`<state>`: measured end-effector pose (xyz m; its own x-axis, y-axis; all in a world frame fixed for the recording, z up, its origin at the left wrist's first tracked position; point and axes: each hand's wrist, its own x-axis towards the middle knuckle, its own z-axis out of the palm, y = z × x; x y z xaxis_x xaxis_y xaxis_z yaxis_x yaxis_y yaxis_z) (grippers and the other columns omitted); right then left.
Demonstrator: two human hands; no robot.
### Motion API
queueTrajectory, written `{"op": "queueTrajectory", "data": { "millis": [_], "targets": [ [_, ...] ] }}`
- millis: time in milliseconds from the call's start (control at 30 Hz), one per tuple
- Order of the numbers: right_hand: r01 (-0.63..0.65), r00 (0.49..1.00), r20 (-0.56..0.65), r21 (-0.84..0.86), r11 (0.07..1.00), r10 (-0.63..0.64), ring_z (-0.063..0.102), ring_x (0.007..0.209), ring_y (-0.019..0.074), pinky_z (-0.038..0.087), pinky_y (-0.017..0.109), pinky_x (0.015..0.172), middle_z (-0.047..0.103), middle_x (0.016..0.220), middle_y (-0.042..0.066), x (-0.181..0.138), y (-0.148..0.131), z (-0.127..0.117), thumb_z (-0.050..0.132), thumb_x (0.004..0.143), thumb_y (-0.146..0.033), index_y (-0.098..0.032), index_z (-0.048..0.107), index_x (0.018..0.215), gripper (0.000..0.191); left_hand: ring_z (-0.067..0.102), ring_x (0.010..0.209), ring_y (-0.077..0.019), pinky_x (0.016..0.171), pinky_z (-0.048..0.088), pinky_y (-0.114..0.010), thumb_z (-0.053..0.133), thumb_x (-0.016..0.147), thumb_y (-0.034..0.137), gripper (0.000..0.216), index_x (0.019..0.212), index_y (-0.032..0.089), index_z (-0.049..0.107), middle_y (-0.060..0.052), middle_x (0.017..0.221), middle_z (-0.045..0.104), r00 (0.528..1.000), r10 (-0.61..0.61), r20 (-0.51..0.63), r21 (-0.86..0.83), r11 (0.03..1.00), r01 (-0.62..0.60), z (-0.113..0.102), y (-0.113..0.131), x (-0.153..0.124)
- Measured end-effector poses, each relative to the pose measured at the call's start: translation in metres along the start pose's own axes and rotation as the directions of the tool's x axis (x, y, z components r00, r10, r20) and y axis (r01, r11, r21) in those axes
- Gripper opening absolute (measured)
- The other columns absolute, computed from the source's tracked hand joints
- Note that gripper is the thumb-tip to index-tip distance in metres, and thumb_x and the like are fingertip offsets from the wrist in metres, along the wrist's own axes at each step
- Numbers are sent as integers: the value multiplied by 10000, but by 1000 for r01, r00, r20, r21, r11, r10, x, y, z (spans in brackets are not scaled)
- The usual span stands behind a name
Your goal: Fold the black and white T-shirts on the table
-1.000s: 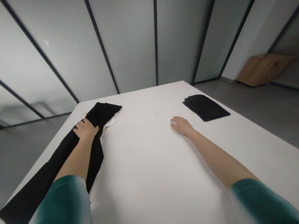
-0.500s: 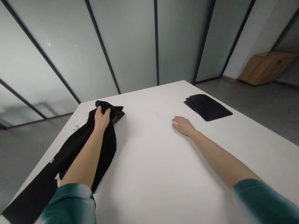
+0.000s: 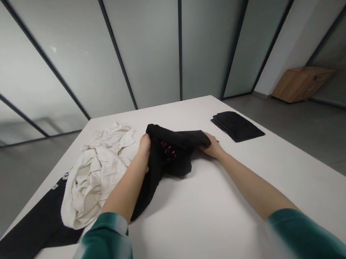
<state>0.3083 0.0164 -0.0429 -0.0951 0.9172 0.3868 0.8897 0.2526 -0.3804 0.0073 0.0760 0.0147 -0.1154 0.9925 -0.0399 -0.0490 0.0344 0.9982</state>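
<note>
Between my two hands hangs a black garment (image 3: 175, 146) with a pink print on part of it; its exact kind cannot be made out. My left hand (image 3: 145, 146) grips its left edge, fingers mostly hidden behind the cloth. On the other side, my right hand (image 3: 212, 146) is closed on the garment's right end. The cloth is bunched, and one part trails down toward my left forearm. Just left of that forearm lies a crumpled heap of white clothing (image 3: 97, 169), partly on top of another black garment (image 3: 35, 226) with small white markings.
A stack of folded black cloth (image 3: 238, 126) rests toward the right edge of the white table (image 3: 204, 219). Beyond the table stand frosted glass panels (image 3: 149, 43). A wooden cabinet (image 3: 301, 83) is on the floor at the far right.
My left hand has drawn the black garment rightward off the white heap, which now shows. My right hand, empty on the table before, has taken hold of the garment's other end.
</note>
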Motion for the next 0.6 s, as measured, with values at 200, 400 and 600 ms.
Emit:
{"op": "queueTrajectory", "data": {
  "millis": [200,400,600],
  "targets": [
    [-58,998,29,-72,996,61,609,1045,296,469,384,907,707,1055,126,4,-11,-3,555,820,-324,-151,695,1045,316,536,1254,-271,1046,434,-422,518,857,345,474,1298,170,500,-143,1318,583,943,293,-156,538,826,-167,-39,-14,5],
    [5,997,73,-89,996,2,570,1077,318,439,423,941,686,1119,106,-2,-17,-7,623,804,-436,-192,681,1122,405,289,1446,-359,1194,174,-536,749,665,574,763,1327,241,570,-113,1502,457,660,307,686,611,249,-751,-17,-7,-40],
    [-69,994,88,26,997,66,598,1001,260,454,380,910,697,1033,97,-1,-15,-7,477,913,-346,-191,649,1179,353,637,1084,-267,1098,373,-482,467,872,325,305,1006,197,709,-85,1072,726,783,191,592,611,527,-591,-3,-24,-32]
  ]
}}
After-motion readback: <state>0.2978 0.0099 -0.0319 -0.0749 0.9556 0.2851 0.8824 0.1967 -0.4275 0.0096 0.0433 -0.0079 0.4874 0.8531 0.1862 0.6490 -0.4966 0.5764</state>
